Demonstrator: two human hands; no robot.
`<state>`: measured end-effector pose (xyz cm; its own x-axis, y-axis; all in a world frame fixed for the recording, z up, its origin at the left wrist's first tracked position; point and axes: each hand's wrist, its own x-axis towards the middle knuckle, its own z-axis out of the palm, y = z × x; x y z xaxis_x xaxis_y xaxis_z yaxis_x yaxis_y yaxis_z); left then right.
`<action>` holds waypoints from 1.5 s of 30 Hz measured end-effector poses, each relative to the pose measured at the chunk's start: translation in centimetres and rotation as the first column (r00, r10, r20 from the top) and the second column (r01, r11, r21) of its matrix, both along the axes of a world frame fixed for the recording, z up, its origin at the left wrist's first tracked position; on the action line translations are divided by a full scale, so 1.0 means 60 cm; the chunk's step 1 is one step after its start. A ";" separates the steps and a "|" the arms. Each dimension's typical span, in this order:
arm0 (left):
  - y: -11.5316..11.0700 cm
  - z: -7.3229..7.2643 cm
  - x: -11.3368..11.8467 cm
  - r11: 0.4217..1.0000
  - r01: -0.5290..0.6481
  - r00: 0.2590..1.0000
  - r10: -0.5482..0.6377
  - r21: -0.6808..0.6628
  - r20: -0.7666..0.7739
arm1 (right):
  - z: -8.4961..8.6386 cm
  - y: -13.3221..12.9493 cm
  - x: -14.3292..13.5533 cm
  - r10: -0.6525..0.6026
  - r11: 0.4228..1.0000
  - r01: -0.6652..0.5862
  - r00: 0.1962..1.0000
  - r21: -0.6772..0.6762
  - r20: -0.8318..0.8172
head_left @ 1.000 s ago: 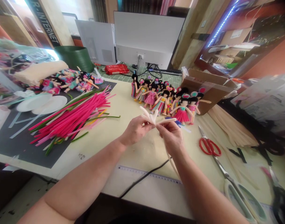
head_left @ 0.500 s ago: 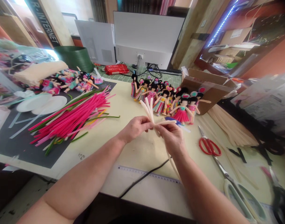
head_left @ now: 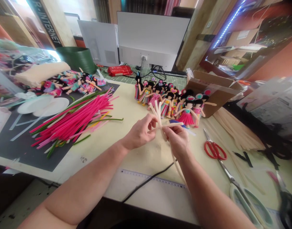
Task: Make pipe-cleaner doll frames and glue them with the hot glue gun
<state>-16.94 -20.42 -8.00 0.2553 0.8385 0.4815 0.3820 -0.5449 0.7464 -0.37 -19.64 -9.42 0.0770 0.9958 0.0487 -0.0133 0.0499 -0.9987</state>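
Above the middle of the table, a small bundle of cream pipe cleaners (head_left: 158, 111) fans upward, with one stem crossing it sideways and a long one trailing down by my right wrist. My right hand (head_left: 178, 138) pinches the bundle where the stems meet. On the other side my left hand (head_left: 142, 132) is closed, thumb and curled fingers around the end of the crosswise stem. Just behind the hands stand several pipe-cleaner dolls (head_left: 168, 98) with black hair and colourful skirts.
Pink and green pipe cleaners (head_left: 74, 119) lie piled on the left. Red-handled scissors (head_left: 215, 150), larger scissors (head_left: 243, 190) and cream stems (head_left: 238, 130) lie on the right. A ruler (head_left: 153, 178) and black cable (head_left: 148, 181) run along the front. A cardboard box (head_left: 212, 92) stands behind.
My left hand has shifted slightly left and down from the joint, its fingers now curled at the crosswise stem's end. That stem shows across the bundle. My right hand keeps its pinch.
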 end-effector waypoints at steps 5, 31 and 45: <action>0.000 -0.007 0.003 0.980 -0.089 0.958 0.132 0.177 -0.253 | 0.000 -0.002 -0.004 0.020 0.999 -0.020 1.000 -0.031 -0.003; 0.004 -0.009 0.008 0.956 0.101 0.965 -0.027 -0.276 0.261 | 0.001 -0.002 -0.006 0.116 0.989 -0.112 0.993 0.099 -0.033; 0.012 -0.006 -0.001 0.829 0.315 0.918 -0.143 -0.462 0.370 | 0.017 -0.012 -0.005 0.138 0.990 -0.138 0.990 0.035 0.002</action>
